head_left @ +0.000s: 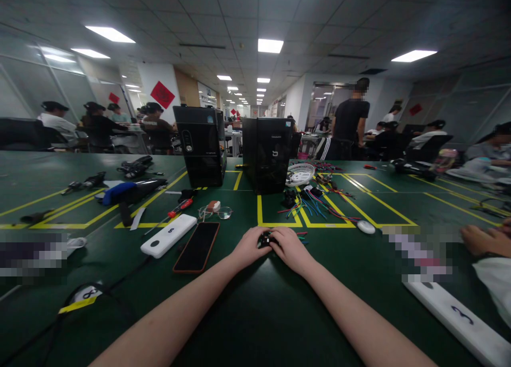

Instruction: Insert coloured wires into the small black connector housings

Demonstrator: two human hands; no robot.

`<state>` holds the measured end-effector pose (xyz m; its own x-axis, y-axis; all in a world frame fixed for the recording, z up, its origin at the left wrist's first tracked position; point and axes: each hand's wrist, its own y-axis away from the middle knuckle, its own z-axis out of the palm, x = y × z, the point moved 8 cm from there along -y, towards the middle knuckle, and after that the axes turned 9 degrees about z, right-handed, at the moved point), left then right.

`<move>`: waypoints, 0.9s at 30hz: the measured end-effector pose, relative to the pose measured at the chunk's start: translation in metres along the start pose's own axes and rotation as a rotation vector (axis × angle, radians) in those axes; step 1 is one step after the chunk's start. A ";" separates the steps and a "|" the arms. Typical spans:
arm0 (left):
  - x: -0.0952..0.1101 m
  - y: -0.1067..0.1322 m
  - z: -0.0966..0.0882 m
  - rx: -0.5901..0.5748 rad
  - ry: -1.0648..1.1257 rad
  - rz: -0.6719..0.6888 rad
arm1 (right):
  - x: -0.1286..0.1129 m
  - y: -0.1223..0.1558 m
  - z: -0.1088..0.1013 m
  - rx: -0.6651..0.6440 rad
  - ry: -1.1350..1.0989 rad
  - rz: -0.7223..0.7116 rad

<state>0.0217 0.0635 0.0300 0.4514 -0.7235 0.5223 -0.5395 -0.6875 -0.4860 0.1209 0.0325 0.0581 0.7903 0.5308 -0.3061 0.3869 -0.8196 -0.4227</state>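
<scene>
My left hand point(251, 244) and my right hand point(289, 247) meet over the green table, their fingers closed round a small black part point(265, 240) with a light spot on it. Its exact kind is mostly hidden by the fingers. Short red and green wires point(302, 237) stick out beyond my right hand; whether they join the black part I cannot tell. To the left of my left hand lies a phone point(197, 248) with a dark screen and a brown edge. Beyond my right hand rests a bunch of black connectors with coloured wires point(313, 202).
Two black computer towers point(199, 148) point(266, 154) stand ahead. A white power bank point(170, 235), glasses point(215, 212) and a red-handled screwdriver point(180, 208) lie left. Rightward are a white basket point(300, 174), a white mouse point(365, 227) and another person's hand point(485, 241).
</scene>
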 end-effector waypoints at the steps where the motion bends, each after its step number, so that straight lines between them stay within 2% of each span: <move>1: 0.000 0.000 0.001 -0.009 -0.007 0.000 | -0.001 0.000 -0.001 0.002 -0.006 -0.004; 14: 0.003 -0.001 0.000 -0.042 -0.052 -0.025 | -0.002 -0.002 0.008 0.122 -0.017 0.047; 20: 0.002 -0.001 0.000 -0.034 -0.052 -0.015 | 0.006 -0.001 -0.007 0.223 -0.101 0.112; 27: -0.007 0.001 -0.003 0.024 -0.059 -0.082 | 0.002 0.002 -0.009 0.144 -0.140 0.026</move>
<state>0.0155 0.0685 0.0282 0.5349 -0.6669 0.5188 -0.4824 -0.7451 -0.4606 0.1278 0.0299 0.0641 0.7216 0.5426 -0.4300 0.2871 -0.7997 -0.5272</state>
